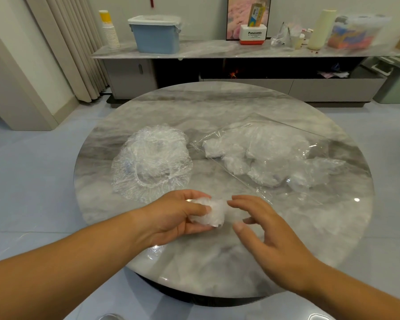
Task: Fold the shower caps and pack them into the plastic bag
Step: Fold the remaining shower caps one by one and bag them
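**Folded cap ready for bagging**

My left hand (pixel 178 215) pinches a folded shower cap (pixel 211 211) so it cannot spring open above the marble table (pixel 217 262). My right hand (pixel 263 229) hovers just beside it, fingers loose and holding nothing. I judge it free to open the plastic bag (pixel 275 158), which lies at right with packed caps inside. Unfolded shower caps (pixel 151 162) wait stacked at left.

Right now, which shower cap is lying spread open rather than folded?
The round shower cap left of the plastic bag: puffed out, elastic rim showing. The bunched cap in the left hand and the bagged caps are folded small.
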Demonstrator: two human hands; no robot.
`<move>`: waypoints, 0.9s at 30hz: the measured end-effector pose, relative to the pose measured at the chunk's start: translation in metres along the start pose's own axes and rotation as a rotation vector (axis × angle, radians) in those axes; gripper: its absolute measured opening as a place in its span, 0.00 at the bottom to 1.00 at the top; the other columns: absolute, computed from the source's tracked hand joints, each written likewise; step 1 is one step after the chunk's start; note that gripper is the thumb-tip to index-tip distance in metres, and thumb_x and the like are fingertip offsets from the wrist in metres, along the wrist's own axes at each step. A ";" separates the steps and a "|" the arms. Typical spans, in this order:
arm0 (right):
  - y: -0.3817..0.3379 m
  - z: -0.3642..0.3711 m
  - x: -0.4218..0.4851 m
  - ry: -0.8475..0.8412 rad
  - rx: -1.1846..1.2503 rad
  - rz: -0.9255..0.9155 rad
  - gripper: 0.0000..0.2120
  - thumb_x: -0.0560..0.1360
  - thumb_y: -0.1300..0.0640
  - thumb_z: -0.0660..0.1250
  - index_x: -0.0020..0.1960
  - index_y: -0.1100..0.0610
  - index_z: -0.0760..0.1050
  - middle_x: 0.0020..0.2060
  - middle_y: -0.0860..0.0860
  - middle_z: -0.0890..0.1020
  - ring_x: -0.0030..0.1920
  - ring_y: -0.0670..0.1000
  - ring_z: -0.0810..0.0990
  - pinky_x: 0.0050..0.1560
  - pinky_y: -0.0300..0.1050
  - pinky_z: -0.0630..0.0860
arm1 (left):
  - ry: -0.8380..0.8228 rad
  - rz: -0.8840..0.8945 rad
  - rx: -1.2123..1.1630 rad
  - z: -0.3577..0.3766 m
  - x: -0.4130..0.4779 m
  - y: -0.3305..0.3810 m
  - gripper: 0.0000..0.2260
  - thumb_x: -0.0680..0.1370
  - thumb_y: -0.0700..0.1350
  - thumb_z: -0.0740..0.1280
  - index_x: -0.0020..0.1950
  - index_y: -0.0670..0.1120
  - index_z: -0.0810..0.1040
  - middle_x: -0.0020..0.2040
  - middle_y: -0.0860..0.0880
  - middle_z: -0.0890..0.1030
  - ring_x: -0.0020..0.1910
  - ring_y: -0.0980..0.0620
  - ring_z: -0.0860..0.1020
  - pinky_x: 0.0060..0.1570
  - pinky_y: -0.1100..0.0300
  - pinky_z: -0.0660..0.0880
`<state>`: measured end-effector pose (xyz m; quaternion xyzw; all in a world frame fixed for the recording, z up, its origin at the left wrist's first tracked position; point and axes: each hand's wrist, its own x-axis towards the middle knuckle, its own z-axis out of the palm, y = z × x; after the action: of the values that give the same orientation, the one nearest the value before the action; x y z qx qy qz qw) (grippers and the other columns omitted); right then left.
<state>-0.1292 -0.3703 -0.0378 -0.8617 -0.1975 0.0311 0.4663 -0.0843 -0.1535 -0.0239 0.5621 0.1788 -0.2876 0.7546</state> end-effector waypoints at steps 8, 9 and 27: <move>-0.022 -0.026 0.003 0.081 0.556 0.348 0.16 0.77 0.44 0.61 0.52 0.47 0.86 0.53 0.47 0.86 0.58 0.46 0.83 0.61 0.54 0.79 | -0.081 0.228 0.161 0.039 -0.010 0.017 0.17 0.76 0.31 0.71 0.63 0.43 0.78 0.58 0.36 0.81 0.49 0.41 0.85 0.44 0.51 0.84; -0.023 -0.031 0.001 0.103 0.546 0.338 0.18 0.76 0.43 0.61 0.52 0.49 0.87 0.52 0.47 0.87 0.57 0.46 0.83 0.60 0.54 0.79 | -0.091 0.240 0.192 0.046 -0.011 0.018 0.17 0.76 0.31 0.71 0.63 0.44 0.78 0.59 0.35 0.80 0.50 0.39 0.85 0.44 0.51 0.84; 0.051 -0.144 -0.005 0.579 0.337 0.615 0.30 0.84 0.36 0.47 0.50 0.54 0.82 0.48 0.54 0.85 0.52 0.55 0.83 0.65 0.58 0.76 | -0.081 0.528 1.443 0.139 0.012 -0.010 0.29 0.82 0.65 0.51 0.82 0.56 0.54 0.80 0.55 0.32 0.78 0.54 0.31 0.79 0.53 0.40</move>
<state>-0.0836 -0.5113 0.0012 -0.7655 0.2140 -0.0426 0.6053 -0.0889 -0.2912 0.0033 0.9282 -0.2211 -0.1638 0.2505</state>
